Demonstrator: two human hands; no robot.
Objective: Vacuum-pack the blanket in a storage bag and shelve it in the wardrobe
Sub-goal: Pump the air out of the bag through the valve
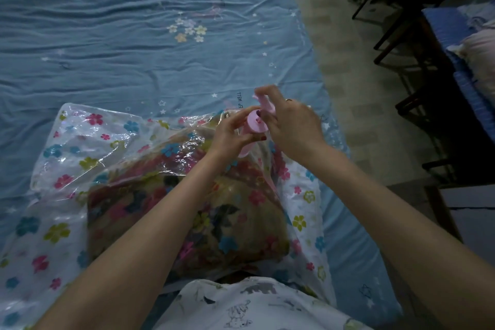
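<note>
At frame centre, the pink plastic hand pump (253, 130) is held upright on the clear flowered storage bag (67, 158) over the folded blanket (235, 211), its barrel gripped by the left hand (235, 134), its handle by the right hand (292, 123).

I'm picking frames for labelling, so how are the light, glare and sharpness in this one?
Head view: dim and bluish; glare streaks on the clear storage bag over the blanket; right hand fingertips motion-blurred on the pink pump; wide-angle bending at the edges.
</note>
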